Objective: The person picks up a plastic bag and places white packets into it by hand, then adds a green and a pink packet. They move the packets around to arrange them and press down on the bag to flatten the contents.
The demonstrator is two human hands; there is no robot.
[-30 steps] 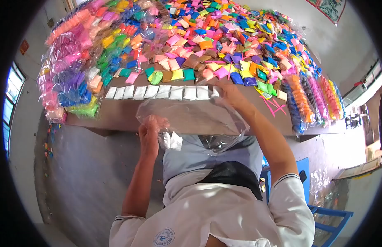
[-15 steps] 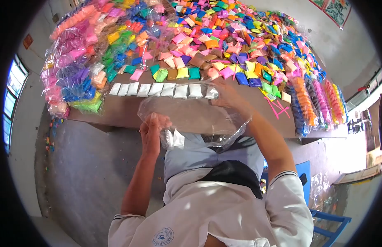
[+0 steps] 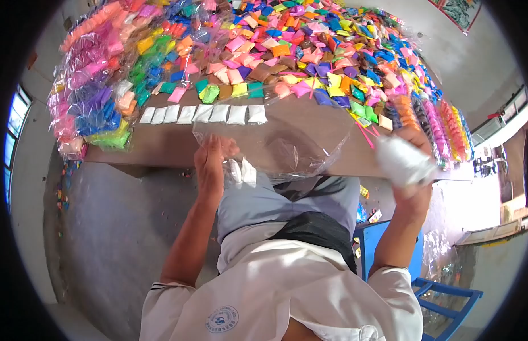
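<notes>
My left hand (image 3: pixel 210 162) is closed on the edge of a large clear plastic bag (image 3: pixel 323 162), which hangs open over the table's front edge and my lap. White packets (image 3: pixel 248 173) sit beside my left fingers, seemingly inside the bag. Off to the right, my right hand (image 3: pixel 413 190) grips a white packet (image 3: pixel 405 161), smeared by motion, with part of the hand hidden behind it. On the brown table (image 3: pixel 156 139), several white packets (image 3: pixel 218 113) lie side by side in a row beyond the bag.
A big heap of coloured packets (image 3: pixel 281 51) covers the back of the table. Filled clear bags (image 3: pixel 88 96) are stacked at the left, and long filled bags (image 3: pixel 440 133) lie at the right. Pink strips (image 3: pixel 366 135) lie near the right edge. A blue chair (image 3: pixel 448 307) stands at lower right.
My right hand has moved from the right end of the white row out to the right, carrying a white packet. The row is shorter at that end. My left hand still holds the bag.
</notes>
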